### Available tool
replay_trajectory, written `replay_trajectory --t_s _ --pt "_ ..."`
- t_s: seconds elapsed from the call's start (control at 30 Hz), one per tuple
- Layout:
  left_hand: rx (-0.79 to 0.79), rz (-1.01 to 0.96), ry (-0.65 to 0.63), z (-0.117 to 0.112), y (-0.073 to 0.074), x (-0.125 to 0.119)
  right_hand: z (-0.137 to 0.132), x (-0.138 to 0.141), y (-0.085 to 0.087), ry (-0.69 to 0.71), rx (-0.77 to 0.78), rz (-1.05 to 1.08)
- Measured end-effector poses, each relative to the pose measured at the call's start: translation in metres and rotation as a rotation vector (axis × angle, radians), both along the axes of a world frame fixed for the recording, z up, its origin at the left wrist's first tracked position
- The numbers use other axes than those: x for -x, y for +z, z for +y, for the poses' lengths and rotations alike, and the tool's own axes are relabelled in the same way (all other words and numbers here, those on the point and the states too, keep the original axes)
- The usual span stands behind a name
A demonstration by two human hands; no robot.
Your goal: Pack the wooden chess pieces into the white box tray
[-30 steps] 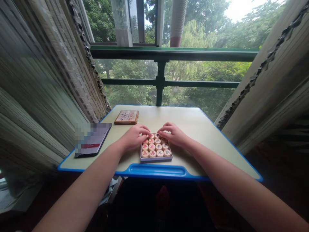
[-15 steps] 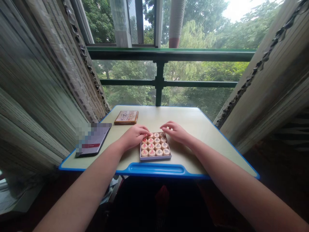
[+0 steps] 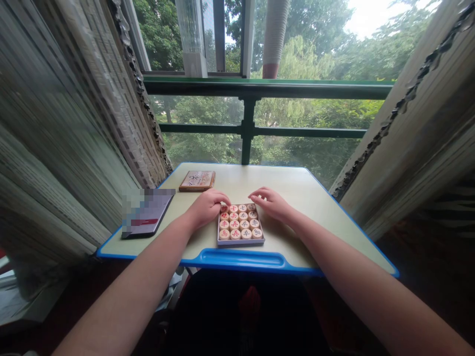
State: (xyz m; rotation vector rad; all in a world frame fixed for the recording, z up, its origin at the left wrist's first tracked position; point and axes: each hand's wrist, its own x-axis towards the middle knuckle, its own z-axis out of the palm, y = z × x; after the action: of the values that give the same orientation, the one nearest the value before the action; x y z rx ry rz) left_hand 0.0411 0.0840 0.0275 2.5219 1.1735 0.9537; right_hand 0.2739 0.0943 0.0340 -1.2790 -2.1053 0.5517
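An open shallow box (image 3: 241, 243) lies near the front of the table, filled with rows of round Chinese chess pieces (image 3: 234, 224). Red characters mark the pieces on the left side, dark ones those on the right. At the box's back left corner is my left hand (image 3: 208, 204), fingers stretched loosely with the tips at a red piece (image 3: 224, 209); I see nothing held in it. My right hand (image 3: 270, 201) hovers by the back right corner, its fingers bent slightly and apart, holding nothing.
A patterned box lid (image 3: 197, 181) rests at the table's back left. On the left edge lies a tablet-like device (image 3: 152, 217), partly blurred out. The table (image 3: 315, 222) has a blue rim and a front groove (image 3: 241, 259). Behind it stand a green railing (image 3: 267, 89) and windows; curtains hang both sides.
My left fingertips have drawn back a little to the left, uncovering more of the back row of pieces. The right hand stays nearly where it was. The whole view has shifted slightly.
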Motion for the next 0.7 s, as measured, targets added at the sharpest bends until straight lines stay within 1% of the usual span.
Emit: replay_trajectory --t_s 0.1,0.17,0.2,0.3,0.4,0.43,0.47,0.5,0.53,0.57,0.6,0.63,0.7 --pt "0.014 -0.022 0.064 -0.001 0.003 0.003 -0.004 -0.005 0.006 0.002 0.039 -0.021" --pt "0.053 -0.018 0.095 -0.002 0.005 0.006 -0.01 -0.013 0.013 0.037 0.092 -0.048" --pt "0.076 -0.007 0.096 -0.001 0.005 0.008 -0.014 -0.017 0.017 0.077 0.123 -0.068" --pt "0.105 0.021 0.105 0.001 0.005 0.011 -0.026 -0.029 0.029 0.243 0.297 -0.135" --pt "0.112 0.025 0.208 0.003 0.003 0.012 -0.036 -0.033 0.034 0.301 0.392 -0.238" --pt "0.155 0.032 0.243 0.003 0.003 0.012 -0.037 -0.032 0.034 0.295 0.407 -0.284" --pt "0.231 0.045 0.26 0.002 0.003 0.013 -0.039 -0.031 0.034 0.282 0.418 -0.328" --pt "0.332 0.063 0.25 0.0 0.004 0.015 -0.039 -0.029 0.033 0.268 0.425 -0.364" --pt "0.444 0.086 0.209 -0.002 0.006 0.017 -0.04 -0.027 0.032 0.255 0.428 -0.388" --pt "0.553 0.113 0.141 -0.005 0.008 0.02 -0.04 -0.025 0.031 0.245 0.427 -0.4" --pt "0.624 0.146 0.05 -0.008 0.011 0.023 -0.04 -0.024 0.03 0.239 0.424 -0.403" --pt "0.649 0.194 -0.028 -0.012 0.014 0.026 -0.04 -0.023 0.03 0.235 0.421 -0.4" --pt "0.64 0.309 -0.107 -0.02 0.019 0.028 -0.04 -0.022 0.029 0.234 0.414 -0.402"
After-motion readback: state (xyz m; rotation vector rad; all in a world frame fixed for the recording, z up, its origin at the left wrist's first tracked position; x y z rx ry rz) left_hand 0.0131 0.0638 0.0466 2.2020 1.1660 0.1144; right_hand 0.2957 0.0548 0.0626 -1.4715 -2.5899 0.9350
